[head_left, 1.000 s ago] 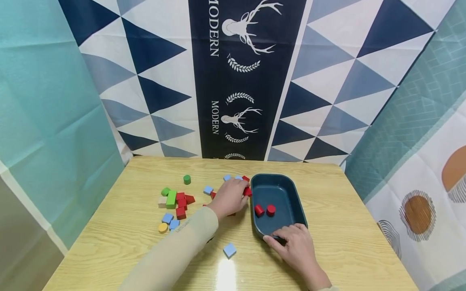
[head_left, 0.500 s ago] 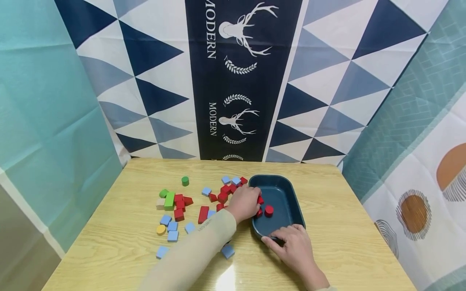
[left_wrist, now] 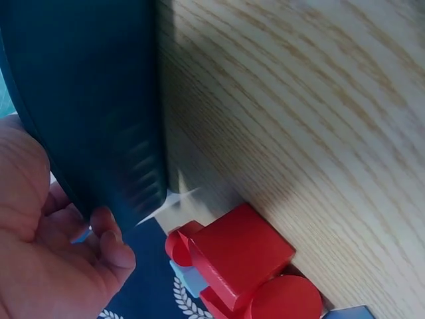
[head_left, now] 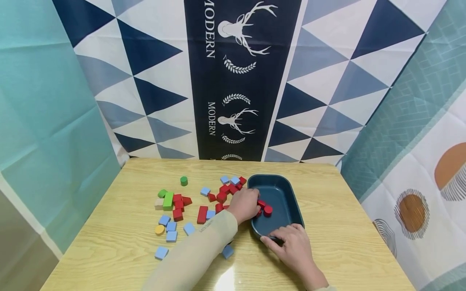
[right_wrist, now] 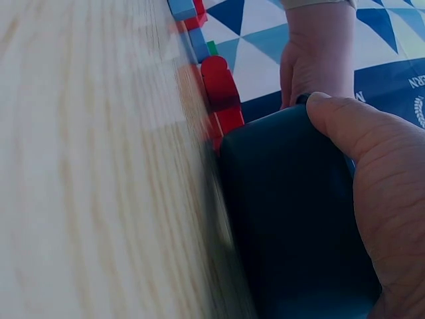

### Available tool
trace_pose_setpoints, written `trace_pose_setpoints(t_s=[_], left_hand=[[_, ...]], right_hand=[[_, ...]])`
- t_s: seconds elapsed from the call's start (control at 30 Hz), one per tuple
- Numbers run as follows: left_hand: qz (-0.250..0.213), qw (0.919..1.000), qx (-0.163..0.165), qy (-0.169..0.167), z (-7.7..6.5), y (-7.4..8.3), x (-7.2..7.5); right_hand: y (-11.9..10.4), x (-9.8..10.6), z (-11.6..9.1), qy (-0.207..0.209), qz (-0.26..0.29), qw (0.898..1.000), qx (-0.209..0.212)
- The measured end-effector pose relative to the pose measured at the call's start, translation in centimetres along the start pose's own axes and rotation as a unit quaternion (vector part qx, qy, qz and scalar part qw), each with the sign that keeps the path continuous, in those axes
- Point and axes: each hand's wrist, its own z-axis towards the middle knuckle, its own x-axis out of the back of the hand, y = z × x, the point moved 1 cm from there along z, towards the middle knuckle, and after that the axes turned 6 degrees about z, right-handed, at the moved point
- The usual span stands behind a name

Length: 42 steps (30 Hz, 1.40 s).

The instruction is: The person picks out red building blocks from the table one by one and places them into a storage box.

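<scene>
A dark teal tray (head_left: 278, 193) with rounded corners sits on the wooden table, several red blocks inside near its left wall. Among them are a red cylinder (head_left: 267, 210) and a longer red block (head_left: 261, 204). My left hand (head_left: 245, 205) reaches over the tray's left rim, its fingertips beside these blocks; the wrist view (left_wrist: 60, 246) shows loosely bent fingers at the rim with nothing visible between them. My right hand (head_left: 293, 246) grips the tray's near rim, the thumb (right_wrist: 345, 123) along the outside wall. Its other fingertips are partly hidden.
Left of the tray lie several red blocks (head_left: 221, 197) and blue blocks (head_left: 171, 236). Farther left are a light green block (head_left: 168, 201), a pale wooden block (head_left: 159, 203) and a yellow disc (head_left: 159, 230). A dark green cylinder (head_left: 183, 181) stands farther back.
My left hand has moved right with a red block, from beside the tray to over its left rim. That block now lies in the tray by the red cylinder. The right hand has stayed on the rim.
</scene>
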Motion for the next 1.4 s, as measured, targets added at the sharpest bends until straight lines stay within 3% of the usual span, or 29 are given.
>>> trace_pose_setpoints(t_s=[0.23, 0.47, 0.63, 0.73, 0.87, 0.93, 1.1, 1.4], left_hand=[[-0.03, 0.9989, -0.027, 0.023, -0.7, -0.6, 0.3], [-0.058, 0.9957, -0.047, 0.055, -3.1, -2.0, 3.4], [-0.061, 0.992, -0.097, 0.054, -5.5, -2.7, 5.2], [-0.051, 0.9868, -0.151, 0.03, -7.6, -2.8, 5.6], [-0.018, 0.9747, -0.218, -0.049, -10.7, -2.9, 5.2], [-0.003, 0.9676, -0.236, -0.09, -12.1, -3.0, 4.7], [-0.007, 0.9615, -0.235, -0.142, -13.8, -3.3, 3.7], [-0.021, 0.9637, -0.222, -0.147, -14.5, -3.8, 2.5]], right_hand=[[0.0, 0.0, -0.1, -0.002, -0.002, 1.0, -0.003], [0.0, 0.0, 0.0, -0.003, -0.003, 1.0, -0.005], [0.2, 0.0, 0.0, -0.003, -0.008, 1.0, -0.004], [0.2, 0.0, 0.0, -0.005, -0.01, 1.0, -0.003], [0.2, -0.1, -0.1, -0.007, -0.006, 1.0, -0.002], [0.2, -0.1, -0.1, -0.007, -0.006, 1.0, -0.002], [0.1, 0.2, -0.1, -0.004, -0.009, 1.0, -0.007], [-0.2, 0.6, 0.0, -0.011, 0.002, 1.0, -0.012]])
